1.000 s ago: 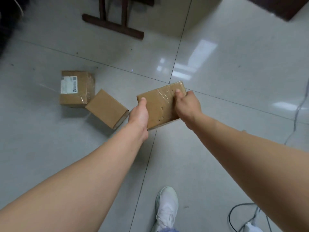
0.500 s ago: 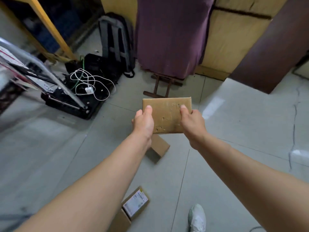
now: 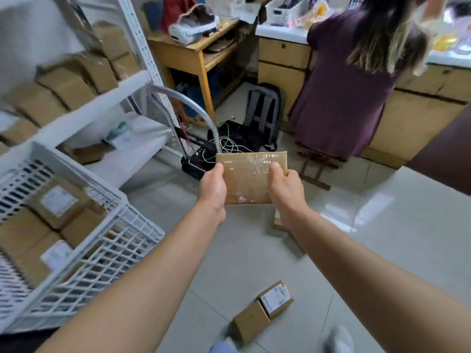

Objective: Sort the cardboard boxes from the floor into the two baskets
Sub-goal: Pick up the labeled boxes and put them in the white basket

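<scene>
the cardboard box point(image 3: 251, 178) you hold is matt brown under glossy, wrinkled clear tape. at nine o'clock, the white basket point(image 3: 107, 247) is smooth plastic lattice. the floor tiles point(image 3: 395, 225) look glazed, reflective; at twelve o'clock, the desk point(image 3: 196, 50) is wood.

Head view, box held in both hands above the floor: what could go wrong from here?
1. The taped box is pinched only at its side edges by the left hand and right hand; the glossy tape could let the grip slip.
2. Two small boxes lie on the floor near the person's feet, a likely trip hazard.
3. The white basket sits off to the left and already holds boxes, so a hasty drop could catch its rim.
</scene>
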`<state>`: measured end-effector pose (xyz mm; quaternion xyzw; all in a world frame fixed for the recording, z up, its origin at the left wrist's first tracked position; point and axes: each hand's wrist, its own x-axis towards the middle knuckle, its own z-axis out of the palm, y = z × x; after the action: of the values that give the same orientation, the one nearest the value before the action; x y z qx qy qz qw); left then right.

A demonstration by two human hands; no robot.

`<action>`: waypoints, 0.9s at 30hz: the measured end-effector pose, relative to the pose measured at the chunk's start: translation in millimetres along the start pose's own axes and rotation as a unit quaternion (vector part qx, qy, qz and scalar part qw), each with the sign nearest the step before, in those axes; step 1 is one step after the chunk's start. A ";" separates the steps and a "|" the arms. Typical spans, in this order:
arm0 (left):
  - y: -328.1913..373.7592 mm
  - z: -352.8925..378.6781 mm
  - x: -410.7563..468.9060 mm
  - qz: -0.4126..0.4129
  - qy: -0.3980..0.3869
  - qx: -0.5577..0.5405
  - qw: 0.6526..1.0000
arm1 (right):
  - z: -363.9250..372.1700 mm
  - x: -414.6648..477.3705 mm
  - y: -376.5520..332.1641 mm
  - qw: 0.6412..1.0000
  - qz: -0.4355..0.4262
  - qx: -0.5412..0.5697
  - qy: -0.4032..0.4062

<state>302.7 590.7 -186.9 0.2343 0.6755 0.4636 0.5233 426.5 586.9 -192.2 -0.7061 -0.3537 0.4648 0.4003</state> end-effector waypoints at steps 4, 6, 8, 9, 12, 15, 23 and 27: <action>28.1 -65.0 -17.9 0.003 0.050 -0.048 0.998 | 35.0 -44.1 -37.1 0.998 -0.037 -0.021 -0.053; 37.4 -90.4 -27.2 0.008 0.078 -0.078 0.994 | 47.5 -61.4 -55.1 0.994 -0.060 -0.032 -0.085; 44.3 -113.0 -37.5 0.013 0.105 -0.107 0.989 | 60.3 -75.5 -70.0 0.989 -0.083 -0.045 -0.117; 47.1 -121.8 -43.1 0.012 0.119 -0.112 0.986 | 66.0 -80.7 -75.8 0.986 -0.093 -0.047 -0.131; 51.3 -153.7 -65.0 0.015 0.172 -0.153 0.973 | 85.8 -102.4 -88.6 0.972 -0.121 -0.057 -0.194; 53.0 -180.7 -84.4 0.015 0.214 -0.188 0.958 | 103.5 -125.8 -94.3 0.957 -0.135 -0.065 -0.248; 42.3 -266.7 -93.8 0.003 0.293 -0.253 0.922 | 174.4 -170.0 -97.5 0.927 -0.166 -0.108 -0.320; 38.9 -325.7 -73.7 -0.013 0.305 -0.256 0.917 | 232.1 -186.6 -95.1 0.929 -0.164 -0.105 -0.314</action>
<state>20.3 425.3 -109.6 -0.0691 0.6634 0.6628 0.3402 137.1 520.0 -94.9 -0.4947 -0.6190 0.5505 0.2628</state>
